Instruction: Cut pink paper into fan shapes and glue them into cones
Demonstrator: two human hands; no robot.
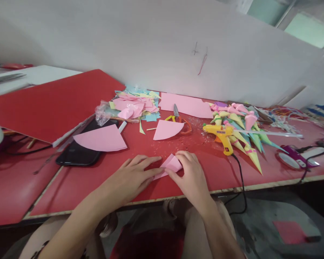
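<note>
A small piece of pink paper point(173, 163), folded or rolled toward a point at its left, lies near the table's front edge. My right hand point(191, 174) grips its wider end, thumb on the near side and fingers curled over the top. At the pointed end, my left hand point(135, 174) holds the paper with its thumb, the index finger stretched out above. Just beyond my hands is a flat pink paper sector point(167, 129). Another stack of pink sectors point(102, 138) rests on a black phone-like tray point(78, 154) to the left.
A yellow glue gun point(223, 136) with a long clear stick lies right, its cord hanging over the edge. Behind it are several paper cones point(236, 118). Scissors point(176, 111), a pink sheet point(185, 103) and paper scraps point(135, 102) lie farther back. A red board point(62, 104) stands left.
</note>
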